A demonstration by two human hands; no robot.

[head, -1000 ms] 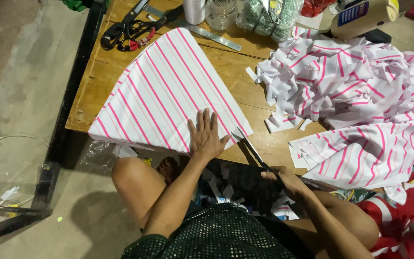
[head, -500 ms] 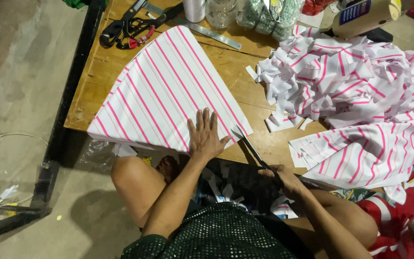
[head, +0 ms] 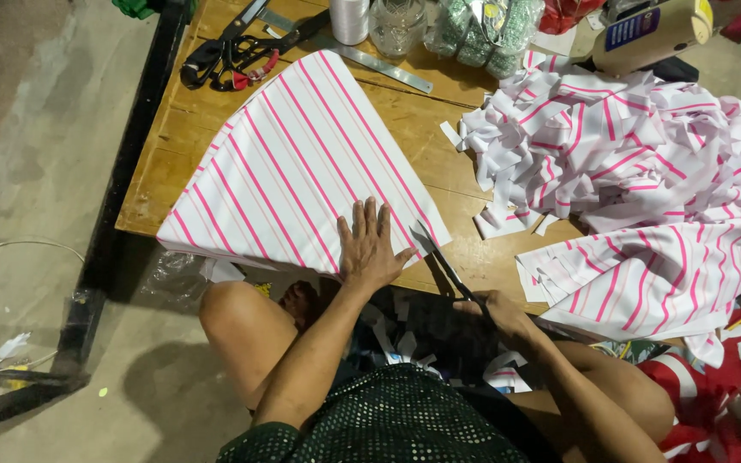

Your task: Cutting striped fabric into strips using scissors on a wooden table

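Left hand: the left hand lies flat, fingers spread, pressing on the near corner of the striped sheet; it grips nothing.
Right hand: the right hand is closed around the handles of the scissors, just off the table's near edge.
Scissors: blades point up and left, tips at the sheet's near right corner, just beside the left thumb; how far the blades gape, I cannot tell.
Sheet: white with pink stripes, fan-shaped, flat on the wooden table, its near edge overhanging the table.
Scraps: a heap of cut striped pieces on the right of the table, well apart from the sheet.
Far edge: black shears, a metal ruler, a thread spool.
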